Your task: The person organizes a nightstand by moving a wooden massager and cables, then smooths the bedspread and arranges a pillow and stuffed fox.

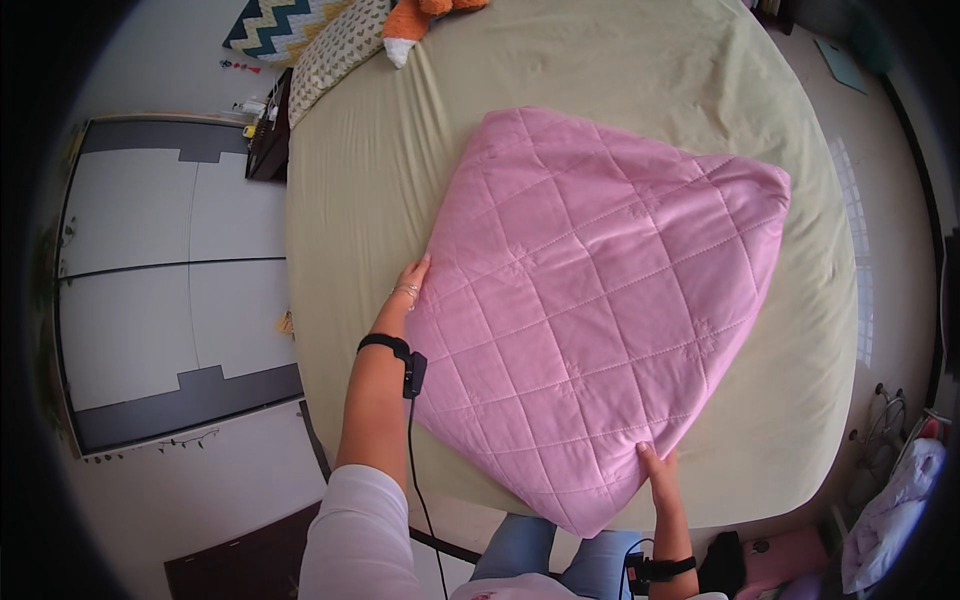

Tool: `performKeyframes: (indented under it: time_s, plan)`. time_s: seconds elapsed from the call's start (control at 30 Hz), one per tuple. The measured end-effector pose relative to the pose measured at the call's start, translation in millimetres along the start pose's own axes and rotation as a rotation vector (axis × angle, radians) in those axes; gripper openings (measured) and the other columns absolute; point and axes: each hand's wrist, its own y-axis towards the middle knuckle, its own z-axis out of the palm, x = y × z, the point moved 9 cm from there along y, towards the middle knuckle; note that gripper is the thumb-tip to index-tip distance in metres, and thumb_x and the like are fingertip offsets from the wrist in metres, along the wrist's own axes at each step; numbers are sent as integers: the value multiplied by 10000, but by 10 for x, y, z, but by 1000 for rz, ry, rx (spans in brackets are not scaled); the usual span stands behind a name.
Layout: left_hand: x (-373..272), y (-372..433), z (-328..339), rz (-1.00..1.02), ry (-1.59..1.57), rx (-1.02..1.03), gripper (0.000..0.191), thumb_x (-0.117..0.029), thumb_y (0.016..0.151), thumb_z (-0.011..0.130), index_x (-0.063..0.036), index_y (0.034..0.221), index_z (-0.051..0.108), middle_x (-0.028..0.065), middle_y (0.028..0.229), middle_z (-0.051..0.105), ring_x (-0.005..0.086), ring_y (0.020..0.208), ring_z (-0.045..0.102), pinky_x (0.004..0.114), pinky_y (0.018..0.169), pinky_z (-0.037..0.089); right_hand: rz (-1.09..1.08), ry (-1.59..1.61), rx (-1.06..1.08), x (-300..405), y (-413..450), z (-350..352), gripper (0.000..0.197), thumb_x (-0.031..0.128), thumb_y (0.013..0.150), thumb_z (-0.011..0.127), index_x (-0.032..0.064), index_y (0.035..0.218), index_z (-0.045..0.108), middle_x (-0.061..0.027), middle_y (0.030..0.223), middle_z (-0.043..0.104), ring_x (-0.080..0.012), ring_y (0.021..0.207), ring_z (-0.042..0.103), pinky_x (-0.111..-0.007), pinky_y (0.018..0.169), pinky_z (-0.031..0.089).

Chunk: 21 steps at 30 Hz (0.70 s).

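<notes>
A pink quilted bedspread (592,300), folded into a thick bundle with diamond stitching, lies askew before me on the bed. Along its left edge, my left hand (415,274) holds the cloth, with most of its fingers hidden by the fold. My right hand (660,466) grips the lower right edge, thumb on top and the other fingers tucked out of sight underneath. The bundle's near corner hangs past the front edge of the bed, over my legs.
A pale green fitted sheet (360,225) covers the bed. At its head are a heart-patterned pillow (337,56) and an orange plush toy (409,26). A dark nightstand (268,142) stands left; a wheeled metal base (885,420) and lilac bedding (892,517) are right.
</notes>
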Motion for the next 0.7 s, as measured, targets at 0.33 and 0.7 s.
performKeyframes:
  time_s: [0.33, 0.7]
  plan:
    - [-198, -865, 432, -487, -236, 799, 703, -558, 738, 449, -10, 1178, 426, 150, 1130, 496, 194, 1012, 497, 296, 865, 380, -89, 177, -135, -50, 85, 134, 530, 267, 760, 547, -80, 1128, 392, -141, 1107, 453, -207, 978, 458, -304, 832, 359]
    - [-463, -1477, -184, 91, -211, 399, 902, -513, 541, 670, 68, 1171, 385, 202, 1175, 438, 261, 1085, 438, 303, 912, 342, -335, -206, -143, 1110, -519, 1113, 526, 216, 703, 572, -78, 1110, 412, -160, 1045, 485, -231, 934, 478, -310, 810, 384]
